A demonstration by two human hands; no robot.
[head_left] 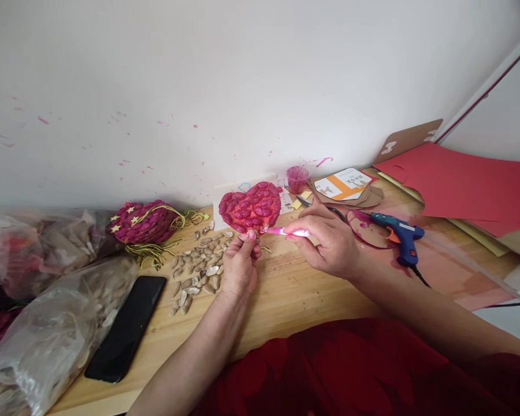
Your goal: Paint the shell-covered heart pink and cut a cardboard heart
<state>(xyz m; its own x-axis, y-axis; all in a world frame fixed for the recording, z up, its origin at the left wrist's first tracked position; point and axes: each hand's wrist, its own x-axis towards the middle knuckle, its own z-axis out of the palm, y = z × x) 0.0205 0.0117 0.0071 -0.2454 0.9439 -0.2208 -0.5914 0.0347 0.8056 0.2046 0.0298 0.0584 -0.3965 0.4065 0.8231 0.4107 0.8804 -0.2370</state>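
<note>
Pinching the bottom tip of the pink heart [251, 207] btwn thumb & fingers, your L hand [241, 260] has it in front of the white paper [219, 218] near the wall [225, 86]. Your R hand [327, 240] grips a slim white-and-pink tool [301, 233], fingers closed round it, tip by the heart's lower pt. Peanut shells [199, 266] lie on the table [294, 300] to the L, w/ a black phone [127, 326] beside a plastic bag [56, 329]. Pink cup [297, 179] & blue glue gun [405, 234] sit on the R side.
</note>
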